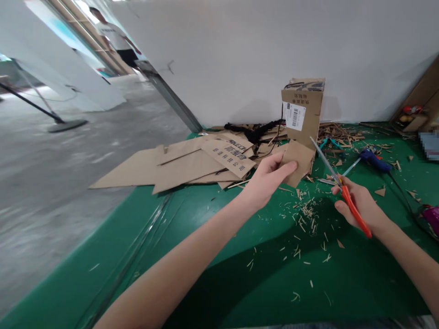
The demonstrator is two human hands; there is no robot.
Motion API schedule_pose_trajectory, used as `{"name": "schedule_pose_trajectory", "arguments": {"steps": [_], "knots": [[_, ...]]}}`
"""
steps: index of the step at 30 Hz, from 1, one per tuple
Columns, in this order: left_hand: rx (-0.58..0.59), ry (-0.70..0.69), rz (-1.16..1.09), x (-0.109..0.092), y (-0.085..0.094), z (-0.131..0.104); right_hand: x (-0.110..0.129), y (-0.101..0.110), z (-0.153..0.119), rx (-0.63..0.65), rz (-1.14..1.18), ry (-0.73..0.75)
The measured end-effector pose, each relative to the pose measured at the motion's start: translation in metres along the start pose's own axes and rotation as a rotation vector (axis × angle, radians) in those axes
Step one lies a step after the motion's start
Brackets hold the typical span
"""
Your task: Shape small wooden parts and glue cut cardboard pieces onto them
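A: What is the left hand (265, 182) doing?

B: It pinches a small, flat piece of plain brown cardboard (302, 160), with the thumb on the near face and the other fingers mostly hidden behind it.

A: So where does the piece lie from the hand?

B: Just beyond the thumb tip, to the right and forward of the palm, tilted and raised in front of a tall brown cardboard box with a white label (312, 116).

A: And the right hand (365, 208)?

B: Curled around the orange-red plastic handles of a pair of metal scissors (352, 211). The long blade slants up and left, its tip near the piece's upper right side. I cannot tell if they touch, nor how far apart the blades stand.

A: Is the piece near that hand too?

B: It is to the left of it and farther forward, with a gap between.

A: What else is close?

B: A blue glue gun (375, 161) lies beyond the right hand. Pale, thin slivers (308, 210) litter the green tabletop (274, 256) between the hands, and flat brown cardboard sheets (188, 170) are heaped left of the left hand.
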State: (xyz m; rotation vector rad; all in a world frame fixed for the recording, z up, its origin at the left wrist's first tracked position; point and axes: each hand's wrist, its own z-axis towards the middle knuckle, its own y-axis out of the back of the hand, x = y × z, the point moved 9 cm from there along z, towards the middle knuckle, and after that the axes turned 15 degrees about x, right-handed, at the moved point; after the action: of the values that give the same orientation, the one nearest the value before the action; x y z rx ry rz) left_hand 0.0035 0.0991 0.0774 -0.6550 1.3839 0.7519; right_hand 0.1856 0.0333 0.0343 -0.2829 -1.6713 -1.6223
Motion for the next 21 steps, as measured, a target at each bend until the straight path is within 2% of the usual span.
{"name": "schedule_pose_trajectory", "arguments": {"steps": [6, 9, 13, 21], "knots": [[0.083, 0.055, -0.099, 0.005, -0.010, 0.001, -0.003, -0.007, 0.001, 0.072, -0.005, -0.007], [0.090, 0.040, -0.019, 0.001, -0.011, -0.001, 0.000, -0.005, 0.000, 0.066, -0.027, 0.007], [0.092, 0.023, 0.093, -0.005, -0.012, -0.002, 0.003, -0.008, 0.000, 0.129, -0.023, -0.003], [0.138, 0.062, 0.184, -0.006, -0.015, -0.003, 0.006, -0.008, -0.001, 0.183, -0.006, -0.015]]}}
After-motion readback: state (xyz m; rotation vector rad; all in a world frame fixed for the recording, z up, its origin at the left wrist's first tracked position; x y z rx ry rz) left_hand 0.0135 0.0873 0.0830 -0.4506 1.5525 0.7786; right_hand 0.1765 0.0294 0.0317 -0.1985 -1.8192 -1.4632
